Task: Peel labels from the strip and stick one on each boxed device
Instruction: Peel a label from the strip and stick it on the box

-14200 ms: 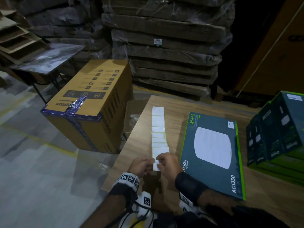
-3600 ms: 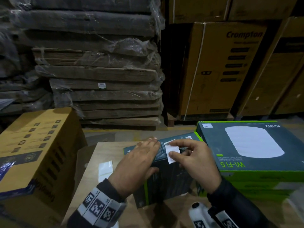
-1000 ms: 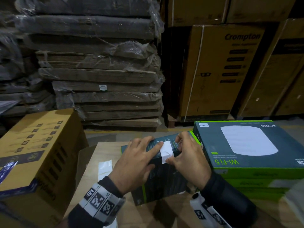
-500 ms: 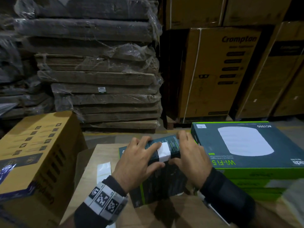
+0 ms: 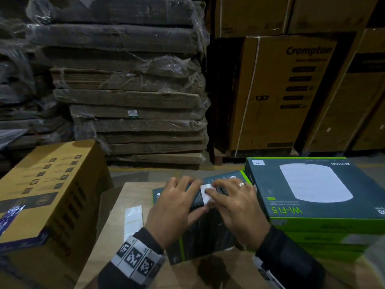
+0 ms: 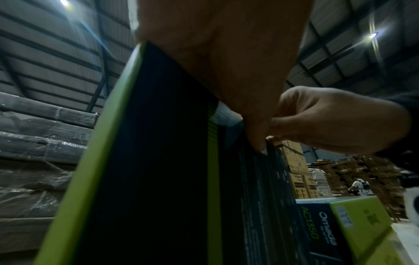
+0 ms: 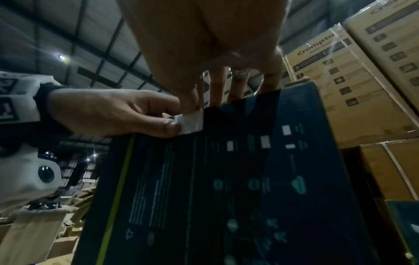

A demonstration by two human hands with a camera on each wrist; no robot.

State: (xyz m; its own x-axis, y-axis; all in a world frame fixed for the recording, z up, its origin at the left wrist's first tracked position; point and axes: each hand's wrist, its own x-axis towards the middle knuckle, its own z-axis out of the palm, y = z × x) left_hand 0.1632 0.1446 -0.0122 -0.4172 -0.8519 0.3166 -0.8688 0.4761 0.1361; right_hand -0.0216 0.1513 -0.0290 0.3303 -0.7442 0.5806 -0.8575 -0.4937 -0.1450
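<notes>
A dark device box [image 5: 200, 236] with green edges stands on edge on the wooden table [image 5: 187, 276]. A white label [image 5: 203, 195] is folded over its top edge. My left hand [image 5: 175, 207] grips that top edge, fingers on top and thumb on the near face at the label's edge [image 7: 190, 123]. My right hand [image 5: 237, 207] holds the same edge from the right, its fingers lying over the label and its thumb on the near face. The label strip [image 5: 134, 215] lies flat on the table to the left of the box.
A stack of matching boxes [image 5: 312, 184] sits against the standing box on the right. A yellow carton [image 5: 41, 184] stands on the floor to the left of the table. Wrapped pallets and tall cartons fill the background.
The label went from held above the box to pressed down over its top edge. Both hands have closed in on the label and are smoothing it.
</notes>
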